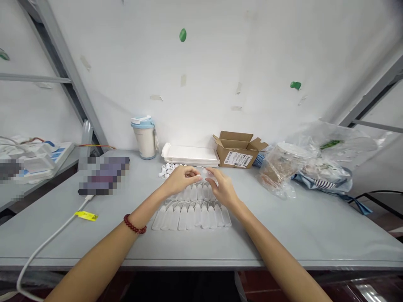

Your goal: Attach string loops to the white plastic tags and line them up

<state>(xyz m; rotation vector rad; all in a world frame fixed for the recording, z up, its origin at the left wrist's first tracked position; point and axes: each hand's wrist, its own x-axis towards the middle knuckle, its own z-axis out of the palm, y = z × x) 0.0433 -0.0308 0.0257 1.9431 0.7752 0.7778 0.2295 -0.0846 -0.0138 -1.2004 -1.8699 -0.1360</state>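
Above the rows on the table, both hands meet at one small piece. My right hand [223, 186] is closed on a translucent white plastic piece [206, 174], pinched between thumb and fingers. A small white part at its near end sits in the pinch of my left hand [183, 180]; the fingers partly hide where the two parts meet. Below lie two rows of similar flat translucent pieces [190, 218] with white tops and thin white cords. Just beyond my left hand is a pile of small white plastic parts [168, 169].
Behind the hands are a stack of white trays or boxes [190, 154], an open cardboard box [238, 151] and a lidded cup [145, 136]. Plastic bags [283, 163] and blue cloth [336, 180] lie right. A blurred device [105, 176] with a white cable [53, 237] lies left.
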